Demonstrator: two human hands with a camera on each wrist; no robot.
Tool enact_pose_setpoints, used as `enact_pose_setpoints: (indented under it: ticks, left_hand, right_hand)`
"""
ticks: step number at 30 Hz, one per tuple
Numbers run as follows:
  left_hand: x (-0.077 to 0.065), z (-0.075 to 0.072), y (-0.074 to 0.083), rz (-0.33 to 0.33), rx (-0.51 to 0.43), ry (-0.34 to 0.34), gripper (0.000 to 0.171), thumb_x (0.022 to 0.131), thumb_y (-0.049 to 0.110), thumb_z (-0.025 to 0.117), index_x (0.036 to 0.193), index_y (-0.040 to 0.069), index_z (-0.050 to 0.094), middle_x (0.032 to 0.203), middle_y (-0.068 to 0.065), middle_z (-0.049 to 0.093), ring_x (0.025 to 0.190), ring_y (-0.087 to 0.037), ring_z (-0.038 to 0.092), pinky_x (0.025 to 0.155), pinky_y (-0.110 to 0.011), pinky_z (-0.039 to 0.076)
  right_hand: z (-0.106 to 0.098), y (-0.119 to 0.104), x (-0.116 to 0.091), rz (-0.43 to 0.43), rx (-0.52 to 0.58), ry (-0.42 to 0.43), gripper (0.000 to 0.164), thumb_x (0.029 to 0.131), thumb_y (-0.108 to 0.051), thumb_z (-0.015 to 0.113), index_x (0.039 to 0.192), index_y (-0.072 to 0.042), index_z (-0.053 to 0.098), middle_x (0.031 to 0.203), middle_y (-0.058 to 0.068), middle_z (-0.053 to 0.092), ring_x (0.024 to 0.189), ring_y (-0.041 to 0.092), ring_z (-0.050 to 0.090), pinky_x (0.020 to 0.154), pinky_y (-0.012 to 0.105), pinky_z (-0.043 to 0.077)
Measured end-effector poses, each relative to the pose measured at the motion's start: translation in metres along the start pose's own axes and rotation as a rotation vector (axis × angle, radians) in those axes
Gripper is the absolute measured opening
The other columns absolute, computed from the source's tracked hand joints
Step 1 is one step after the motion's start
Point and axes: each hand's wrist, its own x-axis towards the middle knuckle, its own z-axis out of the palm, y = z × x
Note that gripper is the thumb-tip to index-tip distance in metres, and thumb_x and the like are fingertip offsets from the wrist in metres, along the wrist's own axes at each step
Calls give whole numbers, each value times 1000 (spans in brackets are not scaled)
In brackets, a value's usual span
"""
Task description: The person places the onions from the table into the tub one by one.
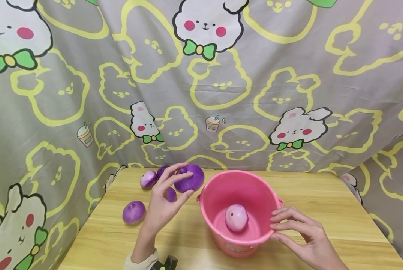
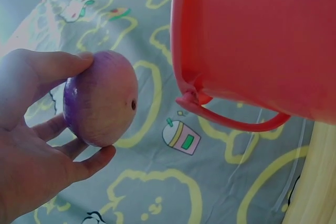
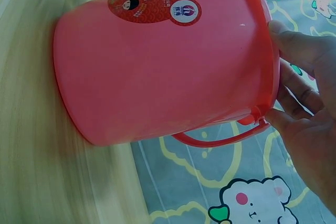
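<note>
My left hand (image 1: 161, 205) holds a purple onion (image 1: 195, 180) between thumb and fingers, raised just left of the pink bucket (image 1: 233, 248). The left wrist view shows this onion (image 2: 107, 100) with a small dark spot on its pale end, apart from the bucket wall. At the bucket's right side, my right hand (image 1: 304, 234) grips the rim; the right wrist view shows its thumb (image 3: 294, 40) against the rim's edge. Inside the bucket, one pale purple onion (image 1: 237, 219) lies on the bottom. The bucket stands upright, its handle (image 3: 220, 141) hanging down the far side.
Left of the bucket, a purple onion (image 1: 134, 212) lies on the wooden table (image 1: 336, 225). Farther back are a paler onion (image 1: 149, 180) and others partly hidden by my left hand. A patterned curtain (image 1: 221, 93) hangs behind the table's back edge.
</note>
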Motion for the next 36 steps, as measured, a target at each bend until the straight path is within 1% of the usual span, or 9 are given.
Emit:
enact_pose_setpoints:
  ticks: [3, 6, 9, 13, 14, 19, 20, 27, 36]
  left_hand:
    - [0, 2, 2, -3, 28, -5, 41, 84, -4, 81, 121, 11, 74, 145, -9, 56, 140, -30, 47, 106, -28, 49]
    - [0, 4, 2, -4, 39, -15, 40, 85, -1, 82, 122, 12, 74, 145, -8, 56, 138, -29, 47, 91, -19, 52]
    - [-1, 5, 2, -1, 30, -23, 40, 86, -1, 81, 123, 11, 73, 146, -9, 55, 136, -30, 48, 80, -18, 51]
    - [-2, 5, 3, -7, 21, -27, 40, 86, -2, 80, 124, 12, 73, 147, -9, 54, 138, -29, 47, 88, -20, 53]
    - [-2, 5, 4, -7, 22, -27, 40, 86, -2, 80, 124, 12, 73, 146, -9, 55, 137, -29, 48, 86, -19, 53]
    - [-1, 8, 5, 1, 10, -35, 41, 85, -1, 81, 123, 12, 73, 146, -9, 55, 136, -30, 49, 96, -26, 54]
    - [-1, 8, 6, 4, 5, -37, 41, 85, -1, 81, 123, 12, 73, 146, -9, 55, 135, -30, 50, 92, -24, 56]
    - [1, 13, 8, 20, -97, -62, 44, 83, -9, 79, 124, 7, 72, 147, -14, 53, 137, -34, 49, 104, -37, 51]
    - [-1, 17, 12, 73, -88, -77, 47, 82, -8, 81, 125, 8, 71, 145, -17, 54, 135, -35, 50, 106, -35, 50]
  right_hand:
    - [0, 0, 0, 8, -9, 0, 25, 84, 2, 82, 108, 2, 75, 112, 16, 68, 119, 21, 59, 107, 23, 46]
    - [0, -1, 0, 15, -13, -1, 26, 83, 2, 82, 108, 2, 75, 112, 16, 68, 119, 21, 59, 106, 22, 46]
    - [0, -1, -1, 1, -6, -1, 26, 84, 2, 82, 108, 2, 75, 113, 17, 68, 119, 21, 60, 107, 23, 46]
    - [-1, 0, -1, -28, 14, -3, 24, 85, 3, 81, 109, 3, 75, 113, 17, 68, 119, 22, 60, 109, 24, 45]
    - [-1, 0, -1, -30, 17, -4, 24, 85, 3, 80, 109, 3, 75, 113, 17, 68, 119, 22, 60, 109, 24, 45]
    - [-1, -1, -1, -9, -2, -1, 25, 84, 2, 81, 108, 2, 75, 113, 17, 68, 119, 21, 60, 108, 23, 46]
    - [-1, -1, -1, -7, -8, 0, 25, 84, 2, 81, 108, 2, 75, 113, 17, 68, 119, 21, 60, 108, 23, 46]
    - [-1, -1, 0, 2, 1, 4, 26, 83, 3, 82, 108, 2, 75, 113, 17, 68, 118, 21, 60, 105, 23, 48]
    - [0, -1, 0, 9, -13, 4, 28, 81, 5, 83, 108, 1, 76, 112, 16, 69, 117, 20, 61, 104, 22, 48]
